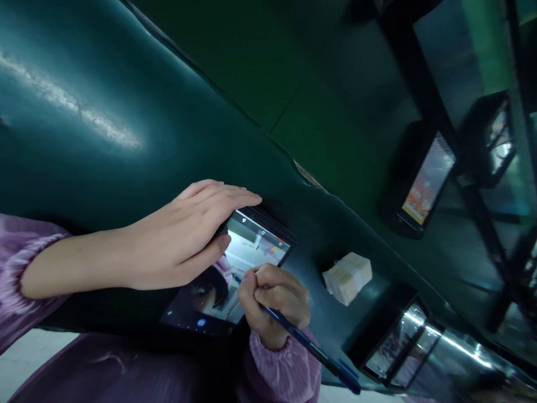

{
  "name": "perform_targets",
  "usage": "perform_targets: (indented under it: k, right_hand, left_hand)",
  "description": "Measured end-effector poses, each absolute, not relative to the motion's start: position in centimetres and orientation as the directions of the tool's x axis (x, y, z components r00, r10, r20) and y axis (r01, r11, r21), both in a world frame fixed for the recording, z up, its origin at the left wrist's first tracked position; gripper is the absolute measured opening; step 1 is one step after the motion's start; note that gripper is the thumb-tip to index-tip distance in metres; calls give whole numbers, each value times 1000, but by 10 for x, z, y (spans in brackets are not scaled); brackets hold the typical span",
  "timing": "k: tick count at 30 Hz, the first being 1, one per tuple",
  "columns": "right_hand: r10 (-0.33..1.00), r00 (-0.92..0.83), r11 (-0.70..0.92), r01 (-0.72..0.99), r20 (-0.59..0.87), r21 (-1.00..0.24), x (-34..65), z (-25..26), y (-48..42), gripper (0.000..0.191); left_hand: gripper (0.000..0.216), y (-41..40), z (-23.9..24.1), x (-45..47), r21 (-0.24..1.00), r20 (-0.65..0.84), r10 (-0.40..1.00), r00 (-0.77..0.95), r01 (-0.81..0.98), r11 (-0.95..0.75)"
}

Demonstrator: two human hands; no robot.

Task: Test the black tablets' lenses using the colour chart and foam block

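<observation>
Gleaming dark-green table (104, 112) beneath phone (235, 268), stacked trays (398, 341) alongside.

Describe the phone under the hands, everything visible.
The phone is a dark, flat slab with a glossy lit screen, lying face up on the dark green table, skewed in the tilted view. The screen shows what looks like a camera preview with a blue button near its lower edge. The left hand lies flat over its upper left part, thumb on the glass. The right hand holds a blue pen, its tip at the screen, in a closed grip.
</observation>
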State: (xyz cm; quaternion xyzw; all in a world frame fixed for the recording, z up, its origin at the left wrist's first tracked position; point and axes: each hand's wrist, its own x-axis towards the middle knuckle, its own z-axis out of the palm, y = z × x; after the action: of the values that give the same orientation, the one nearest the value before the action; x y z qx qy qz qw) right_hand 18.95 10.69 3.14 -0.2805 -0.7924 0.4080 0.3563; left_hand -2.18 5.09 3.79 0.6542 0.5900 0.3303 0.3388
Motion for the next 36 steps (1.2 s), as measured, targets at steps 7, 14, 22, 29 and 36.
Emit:
perform_targets:
  k: [7, 14, 22, 29, 36]
  right_hand:
    - [739, -589, 502, 157, 327, -851, 190, 31, 107, 45]
    - [735, -598, 509, 177, 318, -843, 192, 30, 106, 45]
    - [723, -619, 503, 165, 308, -848, 192, 30, 107, 46]
    - [742, -592, 486, 154, 313, -860, 191, 32, 106, 45]
    - [740, -596, 482, 144, 313, -864, 193, 30, 107, 45]
  left_hand:
    - [49, 52, 39, -22, 835, 20, 996, 86, 547, -64]
    - [48, 52, 37, -22, 835, 40, 996, 81, 544, -77]
    - [48, 52, 38, -22, 836, 44, 996, 79, 544, -80]
    - [48, 51, 38, -22, 833, 45, 996, 81, 548, -83]
    - [47, 51, 38, -21, 827, 47, 995, 84, 556, -86]
